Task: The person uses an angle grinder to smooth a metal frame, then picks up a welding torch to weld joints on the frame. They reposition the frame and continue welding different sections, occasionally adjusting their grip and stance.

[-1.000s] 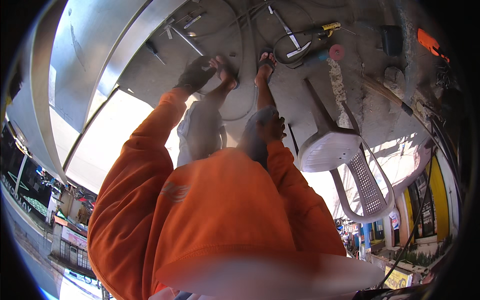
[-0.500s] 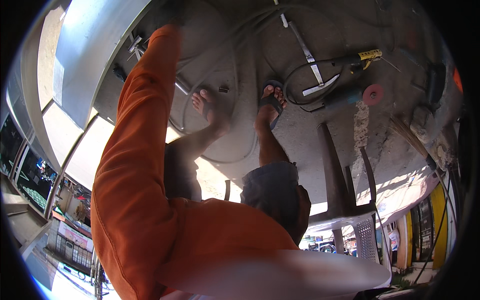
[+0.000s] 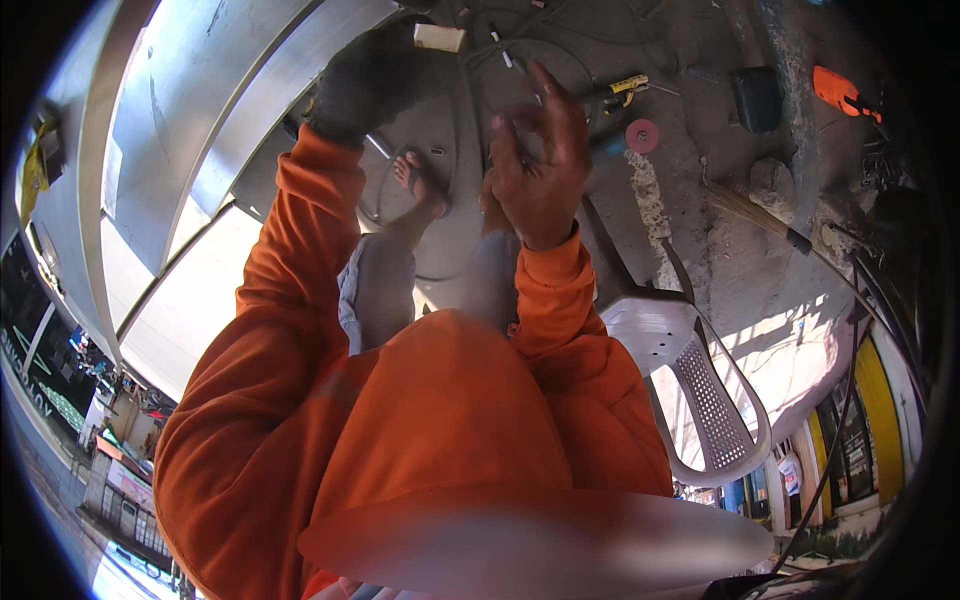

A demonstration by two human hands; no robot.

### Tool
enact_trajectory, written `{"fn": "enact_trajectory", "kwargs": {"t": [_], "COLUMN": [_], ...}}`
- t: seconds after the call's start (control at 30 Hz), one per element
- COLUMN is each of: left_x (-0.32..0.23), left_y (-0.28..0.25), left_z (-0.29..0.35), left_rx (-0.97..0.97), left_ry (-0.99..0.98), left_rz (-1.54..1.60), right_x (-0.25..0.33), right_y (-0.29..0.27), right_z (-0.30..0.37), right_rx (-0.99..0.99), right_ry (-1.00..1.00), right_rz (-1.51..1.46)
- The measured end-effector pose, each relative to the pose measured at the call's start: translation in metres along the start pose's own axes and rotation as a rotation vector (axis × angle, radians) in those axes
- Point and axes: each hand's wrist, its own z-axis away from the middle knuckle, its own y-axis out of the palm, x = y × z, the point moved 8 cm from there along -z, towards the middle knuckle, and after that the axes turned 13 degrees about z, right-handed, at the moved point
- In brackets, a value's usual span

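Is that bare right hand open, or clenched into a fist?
Open: the right hand is loosely curved, its digits spread with a visible gap between them.

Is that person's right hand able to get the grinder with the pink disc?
Probably yes, by bending down. The right hand looks empty, and the disc end of the angle grinder looks uncovered. It lies on the floor, with the plastic chair off to the side.

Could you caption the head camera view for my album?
Dark-gloved left hand beside a small pale block, bare right hand open above the floor, plastic chair to the right.
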Motion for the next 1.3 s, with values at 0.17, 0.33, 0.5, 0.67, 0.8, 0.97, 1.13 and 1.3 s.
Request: {"fn": "enact_trajectory", "kwargs": {"t": [0.17,0.33,0.5,0.67,0.8,0.97,1.13,1.3], "left_x": [-0.129,-0.189,-0.208,-0.265,-0.276,-0.293,-0.292,-0.288], "left_y": [-0.024,-0.072,-0.105,-0.147,-0.176,-0.168,-0.159,-0.155], "left_z": [0.048,0.095,0.127,0.144,0.124,0.102,0.086,0.078], "left_rx": [0.177,-0.157,-0.454,-0.657,-0.674,-0.644,-0.684,-0.693], "left_ry": [0.270,0.240,0.205,0.636,0.620,0.688,0.703,0.658], "left_rz": [0.569,0.510,0.367,-0.508,-0.372,-0.554,-0.777,-0.871], "right_x": [0.137,0.165,0.167,0.153,0.144,0.155,0.171,0.168], "right_y": [-0.019,0.016,0.066,0.111,0.133,0.134,0.119,0.124], "right_z": [-0.091,-0.101,-0.104,-0.134,-0.148,-0.156,-0.156,-0.158], "right_rx": [0.066,0.095,-0.061,-0.168,-0.123,-0.107,-0.216,-0.177], "right_ry": [-0.408,-0.154,-0.128,-0.007,0.073,-0.026,-0.126,-0.031], "right_rz": [-0.008,-0.277,-0.397,-0.485,-0.486,-0.497,-0.248,-0.316]}}
